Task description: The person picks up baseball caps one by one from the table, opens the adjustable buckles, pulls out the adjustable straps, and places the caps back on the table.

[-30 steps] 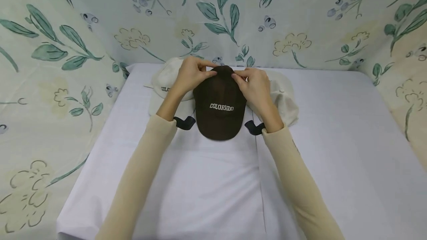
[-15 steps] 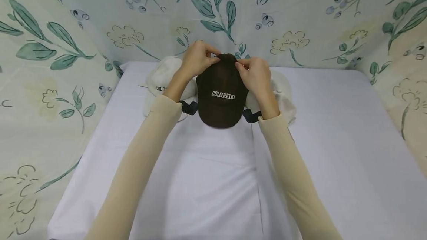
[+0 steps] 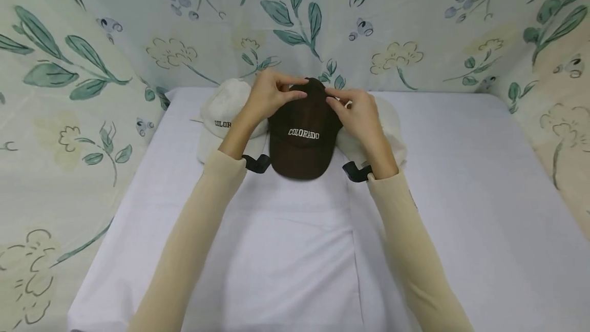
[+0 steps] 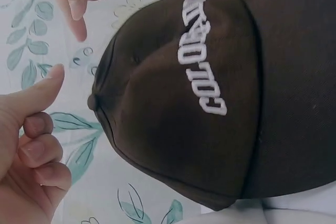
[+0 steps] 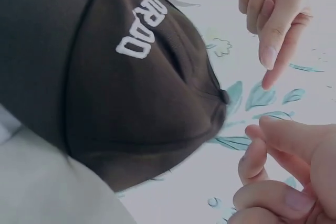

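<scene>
A dark brown baseball cap (image 3: 301, 127) with COLORADO in white letters sits upright at the back of the table, brim toward me. In the head view my left hand (image 3: 269, 94) is at the upper left of its crown, thumb and index finger parted. My right hand (image 3: 357, 111) is at the upper right, its thumb and index fingertips near each other. Both wrist views show a gap between the fingers and the crown of the cap (image 4: 173, 93), and neither hand holds anything. A white cap (image 3: 226, 101) with partly hidden lettering stands on the left; another white cap (image 3: 392, 127) is on the right.
The white cloth (image 3: 286, 250) on the table has some creases. Behind it hangs a floral fabric backdrop (image 3: 341, 4), which also runs along the left and right sides. The brown cap overlaps the inner sides of both white caps.
Both hands held the brown cap by its crown and moved it a little toward the backdrop. Now the fingers have let go, and the cap rests between the white ones.
</scene>
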`<state>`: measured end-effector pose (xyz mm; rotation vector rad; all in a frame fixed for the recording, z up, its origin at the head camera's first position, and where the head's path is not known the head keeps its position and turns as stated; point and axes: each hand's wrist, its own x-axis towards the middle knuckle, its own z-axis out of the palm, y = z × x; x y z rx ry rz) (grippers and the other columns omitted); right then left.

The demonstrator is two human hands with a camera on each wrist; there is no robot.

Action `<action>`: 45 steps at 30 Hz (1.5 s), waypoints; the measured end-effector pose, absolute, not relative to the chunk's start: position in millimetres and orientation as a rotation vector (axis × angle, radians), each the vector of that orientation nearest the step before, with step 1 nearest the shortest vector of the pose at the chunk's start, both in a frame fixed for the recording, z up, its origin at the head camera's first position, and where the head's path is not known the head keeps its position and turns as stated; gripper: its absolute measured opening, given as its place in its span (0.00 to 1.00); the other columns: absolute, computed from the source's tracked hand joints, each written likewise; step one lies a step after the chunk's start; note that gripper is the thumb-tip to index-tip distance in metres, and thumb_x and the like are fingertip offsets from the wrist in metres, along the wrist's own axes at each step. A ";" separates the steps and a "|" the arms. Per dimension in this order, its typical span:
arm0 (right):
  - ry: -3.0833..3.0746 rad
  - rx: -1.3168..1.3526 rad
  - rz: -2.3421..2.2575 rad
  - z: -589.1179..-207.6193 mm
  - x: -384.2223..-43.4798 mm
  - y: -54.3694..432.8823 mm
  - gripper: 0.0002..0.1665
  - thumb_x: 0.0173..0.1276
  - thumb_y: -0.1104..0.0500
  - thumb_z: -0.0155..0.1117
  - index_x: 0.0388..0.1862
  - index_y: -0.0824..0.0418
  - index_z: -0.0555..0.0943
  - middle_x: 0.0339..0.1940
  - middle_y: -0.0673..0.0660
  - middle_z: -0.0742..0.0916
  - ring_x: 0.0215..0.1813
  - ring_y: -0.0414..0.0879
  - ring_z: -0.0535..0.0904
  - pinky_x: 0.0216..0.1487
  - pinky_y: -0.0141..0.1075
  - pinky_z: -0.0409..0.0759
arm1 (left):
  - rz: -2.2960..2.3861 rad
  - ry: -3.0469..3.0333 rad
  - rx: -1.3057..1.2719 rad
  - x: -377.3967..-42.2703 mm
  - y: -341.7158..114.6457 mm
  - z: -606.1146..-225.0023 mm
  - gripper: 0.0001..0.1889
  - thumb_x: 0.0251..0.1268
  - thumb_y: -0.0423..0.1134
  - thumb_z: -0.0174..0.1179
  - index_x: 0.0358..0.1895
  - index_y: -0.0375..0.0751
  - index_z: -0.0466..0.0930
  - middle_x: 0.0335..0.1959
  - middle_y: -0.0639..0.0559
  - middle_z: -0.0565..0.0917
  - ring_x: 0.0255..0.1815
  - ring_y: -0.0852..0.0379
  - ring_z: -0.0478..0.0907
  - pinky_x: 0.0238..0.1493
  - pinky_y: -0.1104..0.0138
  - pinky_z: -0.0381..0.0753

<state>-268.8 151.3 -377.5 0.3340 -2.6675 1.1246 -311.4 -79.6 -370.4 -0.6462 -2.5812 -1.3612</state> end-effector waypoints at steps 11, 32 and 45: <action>-2.733 0.284 1.050 -376.1 -225.2 202.2 0.19 0.76 0.53 0.65 0.62 0.54 0.86 0.38 0.61 0.86 0.35 0.49 0.73 0.25 0.32 0.64 | -1.455 -2.650 -0.685 -265.3 -79.4 -400.9 0.17 0.61 0.41 0.76 0.54 0.43 0.90 0.16 0.54 0.69 0.20 0.60 0.62 0.22 0.70 0.59; -2.889 0.217 1.111 -381.2 -209.8 268.8 0.24 0.68 0.50 0.75 0.62 0.51 0.87 0.29 0.54 0.81 0.21 0.39 0.63 0.23 0.34 0.63 | -1.899 -2.403 -0.786 -226.8 -45.6 -417.8 0.17 0.59 0.38 0.77 0.52 0.46 0.91 0.17 0.56 0.66 0.21 0.61 0.58 0.26 0.69 0.58; -2.843 0.147 1.071 -386.5 -213.6 268.5 0.20 0.66 0.50 0.77 0.53 0.58 0.90 0.27 0.56 0.80 0.20 0.41 0.63 0.21 0.33 0.63 | -1.781 -2.441 -0.723 -248.4 34.1 -434.0 0.16 0.62 0.38 0.74 0.53 0.41 0.90 0.14 0.55 0.68 0.17 0.62 0.62 0.22 0.71 0.61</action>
